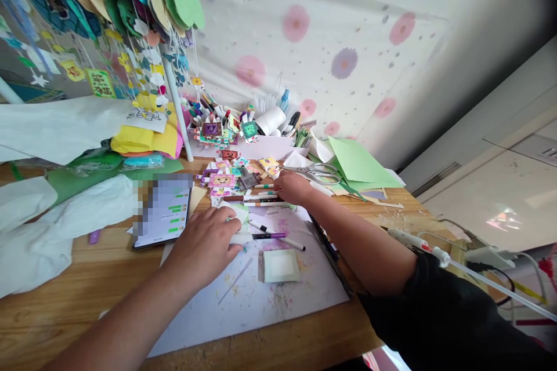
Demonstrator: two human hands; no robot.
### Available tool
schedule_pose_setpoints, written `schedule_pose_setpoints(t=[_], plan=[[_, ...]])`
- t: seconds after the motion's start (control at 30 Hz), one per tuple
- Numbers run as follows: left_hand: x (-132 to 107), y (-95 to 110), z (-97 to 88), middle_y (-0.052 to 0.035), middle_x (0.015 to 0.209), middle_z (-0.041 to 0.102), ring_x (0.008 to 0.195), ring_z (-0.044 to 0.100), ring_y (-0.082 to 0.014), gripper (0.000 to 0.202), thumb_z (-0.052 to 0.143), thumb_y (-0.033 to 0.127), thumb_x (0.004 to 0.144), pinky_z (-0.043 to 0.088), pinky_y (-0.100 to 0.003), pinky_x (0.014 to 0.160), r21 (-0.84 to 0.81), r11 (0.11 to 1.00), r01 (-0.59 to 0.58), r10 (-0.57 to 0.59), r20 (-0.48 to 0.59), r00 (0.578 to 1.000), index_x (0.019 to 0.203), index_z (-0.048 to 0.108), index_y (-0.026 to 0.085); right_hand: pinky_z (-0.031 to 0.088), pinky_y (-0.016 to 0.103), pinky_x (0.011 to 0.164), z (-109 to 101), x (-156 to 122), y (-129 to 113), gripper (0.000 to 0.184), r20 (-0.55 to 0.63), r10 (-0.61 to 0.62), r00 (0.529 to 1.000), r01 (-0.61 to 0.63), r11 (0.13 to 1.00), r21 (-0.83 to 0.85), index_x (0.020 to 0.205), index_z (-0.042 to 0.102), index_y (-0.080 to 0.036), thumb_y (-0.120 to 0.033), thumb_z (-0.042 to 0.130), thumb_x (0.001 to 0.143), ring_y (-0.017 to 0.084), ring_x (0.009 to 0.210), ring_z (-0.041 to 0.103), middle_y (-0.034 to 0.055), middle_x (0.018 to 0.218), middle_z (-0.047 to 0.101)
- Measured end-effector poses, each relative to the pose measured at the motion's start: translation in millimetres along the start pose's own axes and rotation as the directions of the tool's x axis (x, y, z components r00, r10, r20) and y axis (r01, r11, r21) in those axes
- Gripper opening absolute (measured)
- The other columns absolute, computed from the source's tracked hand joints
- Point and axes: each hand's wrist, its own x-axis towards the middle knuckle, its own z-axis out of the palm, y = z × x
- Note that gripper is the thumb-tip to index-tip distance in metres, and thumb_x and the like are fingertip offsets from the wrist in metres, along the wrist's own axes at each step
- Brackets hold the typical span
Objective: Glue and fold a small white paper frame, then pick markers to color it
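Observation:
My left hand point(206, 243) rests knuckles-up on the white work sheet point(261, 295), its fingers curled over a small white paper piece point(237, 213) beside the phone. My right hand point(292, 187) reaches further back, fingers closed among the marker pens point(261, 198) that lie in a row near the scissors; whether it grips one is hidden. A purple-tipped pen point(270, 236) and a white pen point(292, 243) lie between my arms. A pale green paper square point(281, 265) sits on the sheet in front of them.
A phone point(163, 211) lies at left on the wooden table point(65, 313). Small coloured paper figures point(221, 178), scissors point(315, 173), green paper point(359, 162), pen cups point(270, 119), hanging paper crafts point(130, 11), white bags point(39, 226) and a glue gun point(413, 240) surround the sheet.

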Motion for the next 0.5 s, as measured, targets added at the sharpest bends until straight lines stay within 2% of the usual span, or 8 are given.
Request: schedule_pose_setpoints(t=[0.17,0.27,0.33,0.43,0.5], plan=[[-1,1,3.0,-0.0078,0.106,0.065,0.102,0.058,-0.0298,0.02,0.066,0.031,0.077,0.045,-0.048,0.089,-0.032,0.999,0.001,-0.001,0.0,1.0,0.093,0.07,0.021,0.049,0.037,0.085,-16,-11,-3,0.013,-0.172,0.032,0.985,-0.014,0.994,0.107,0.095,0.066,-0.013,-0.021,0.058,0.09,0.026,0.102,0.061,0.0134,0.107,0.065],[0,0,5.6,-0.0092,0.112,0.064,0.105,0.056,-0.0326,0.034,0.07,0.034,0.073,0.044,-0.051,0.091,-0.053,0.999,0.0,-0.004,-0.083,0.997,0.103,0.068,0.02,0.048,0.03,0.073,-28,-31,-9,0.016,-0.246,0.063,0.967,-0.01,0.977,0.211,0.101,0.062,-0.013,-0.02,0.051,0.092,0.021,0.087,0.064,0.0105,0.096,0.069],[1,1,5.3,-0.0108,0.117,0.061,0.109,0.054,-0.0332,0.048,0.072,0.038,0.072,0.043,-0.05,0.093,-0.118,0.993,-0.019,-0.006,-0.205,0.979,0.114,0.062,0.019,0.046,0.025,0.066,-32,-51,-14,0.02,-0.257,0.067,0.964,0.01,0.959,0.284,0.107,0.059,-0.014,-0.022,0.044,0.096,0.016,0.074,0.064,0.0054,0.086,0.07],[0,6,2.8,-0.011,0.117,0.06,0.108,0.055,-0.0278,0.057,0.065,0.046,0.08,0.045,-0.043,0.092,-0.28,0.956,-0.091,-0.023,-0.38,0.925,0.127,0.051,0.017,0.044,0.022,0.063,-34,-86,-26,0.021,-0.266,-0.034,0.963,0.153,0.883,0.444,0.106,0.062,-0.016,-0.024,0.047,0.096,0.013,0.069,0.063,0.0021,0.083,0.071],[-1,10,1.9,-0.0083,0.112,0.062,0.101,0.059,-0.0228,0.051,0.056,0.045,0.087,0.047,-0.036,0.086,-0.352,0.921,-0.166,0.02,-0.382,0.924,0.129,0.048,0.019,0.045,0.023,0.067,-33,-107,-35,0.017,-0.282,-0.141,0.949,0.275,0.808,0.522,0.1,0.068,-0.017,-0.023,0.054,0.092,0.014,0.073,0.064,0.0039,0.087,0.073]])
